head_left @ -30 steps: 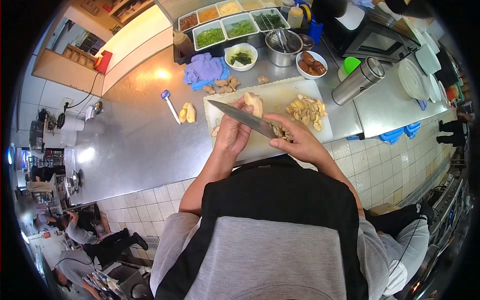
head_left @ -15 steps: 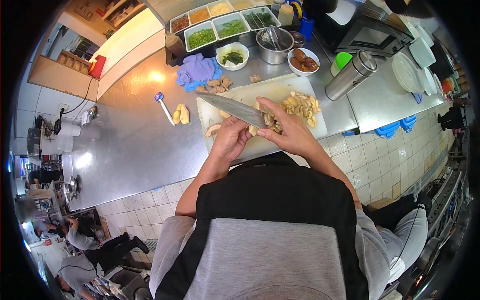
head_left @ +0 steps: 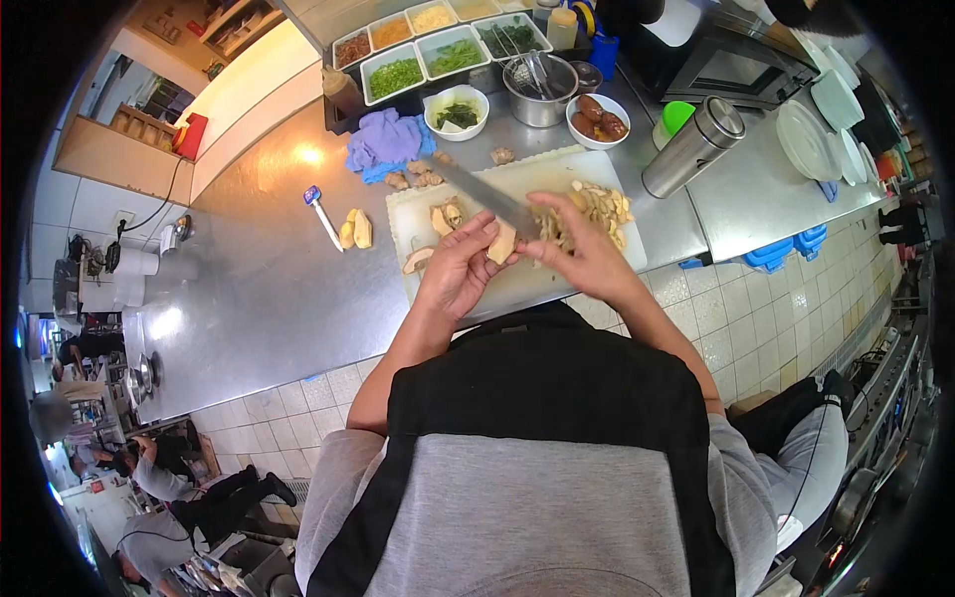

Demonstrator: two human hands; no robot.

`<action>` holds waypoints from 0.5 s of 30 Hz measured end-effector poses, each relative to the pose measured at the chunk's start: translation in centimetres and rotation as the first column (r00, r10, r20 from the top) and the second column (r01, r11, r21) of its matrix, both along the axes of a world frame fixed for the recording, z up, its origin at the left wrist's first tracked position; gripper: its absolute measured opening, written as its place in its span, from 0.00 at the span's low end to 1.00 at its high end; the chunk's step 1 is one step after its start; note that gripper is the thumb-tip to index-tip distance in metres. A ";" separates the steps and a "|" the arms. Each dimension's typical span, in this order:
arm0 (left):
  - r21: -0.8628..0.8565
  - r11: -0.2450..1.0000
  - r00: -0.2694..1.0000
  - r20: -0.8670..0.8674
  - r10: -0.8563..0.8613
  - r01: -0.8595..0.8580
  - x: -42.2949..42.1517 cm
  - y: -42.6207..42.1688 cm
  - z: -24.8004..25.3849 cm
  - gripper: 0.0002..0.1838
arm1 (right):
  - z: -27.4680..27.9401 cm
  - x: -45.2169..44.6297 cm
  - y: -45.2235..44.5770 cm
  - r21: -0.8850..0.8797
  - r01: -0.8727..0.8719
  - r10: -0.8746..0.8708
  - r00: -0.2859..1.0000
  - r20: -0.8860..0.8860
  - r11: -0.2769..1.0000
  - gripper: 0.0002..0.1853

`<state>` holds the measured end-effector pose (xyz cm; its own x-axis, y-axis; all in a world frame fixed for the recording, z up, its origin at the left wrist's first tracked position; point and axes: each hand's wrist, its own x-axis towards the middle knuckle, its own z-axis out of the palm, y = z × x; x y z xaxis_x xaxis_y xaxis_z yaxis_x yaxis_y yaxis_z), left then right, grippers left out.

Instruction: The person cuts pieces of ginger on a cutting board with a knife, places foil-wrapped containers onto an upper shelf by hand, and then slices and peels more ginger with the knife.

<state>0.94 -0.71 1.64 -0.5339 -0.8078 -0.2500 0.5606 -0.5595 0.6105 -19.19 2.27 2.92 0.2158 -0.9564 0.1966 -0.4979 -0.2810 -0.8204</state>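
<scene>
Fingers (head_left: pixel 471 241) grip ginger (head_left: pixel 503 243) (left), knife (head_left: pixel 485 196) (right) inside the cutting board's (head_left: pixel 532 279) near edge.

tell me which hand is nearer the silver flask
Right. The right hand, holding the knife, is left of the silver flask and closer to the body; the left hand, holding a pale piece, is farther left.

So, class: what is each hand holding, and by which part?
The right hand holds the knife at its handle end, the handle hidden; the left hand grips a pale ginger piece along its side nearest the palm.
</scene>
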 end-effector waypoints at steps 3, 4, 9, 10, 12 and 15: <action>0.027 0.998 0.998 0.017 0.061 -0.062 -0.3 0.1 -0.3 0.21 | 0.5 0.8 0.9 0.044 -0.067 0.066 0.997 0.032 0.997 0.35; 0.025 0.997 0.997 0.016 0.076 -0.076 -0.4 0.0 -0.6 0.21 | 0.7 0.9 1.0 0.080 -0.066 0.064 0.998 0.030 0.995 0.36; -0.051 0.997 0.997 0.045 0.067 -0.065 -0.8 0.4 -0.4 0.20 | 1.0 0.8 1.2 0.186 -0.041 0.039 0.999 0.010 0.982 0.37; -0.054 0.995 0.994 0.074 0.082 -0.079 -1.0 0.6 -0.1 0.20 | 1.2 0.9 1.3 0.200 -0.033 0.025 0.999 0.045 0.979 0.35; -0.054 0.998 0.993 0.106 0.041 -0.036 -0.9 0.7 -0.6 0.20 | 1.7 1.0 1.3 0.228 -0.021 -0.005 0.994 0.114 0.974 0.33; -0.074 0.997 0.992 0.125 0.025 -0.016 -1.2 1.0 0.1 0.20 | 0.1 1.2 0.7 0.109 -0.002 -0.016 0.987 0.163 0.994 0.26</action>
<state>-0.25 0.27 1.78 -0.4850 -0.8367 -0.2543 0.4882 -0.5003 0.7151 -18.03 2.97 3.06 0.1823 -0.9755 0.1235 -0.3565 -0.1826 -0.9163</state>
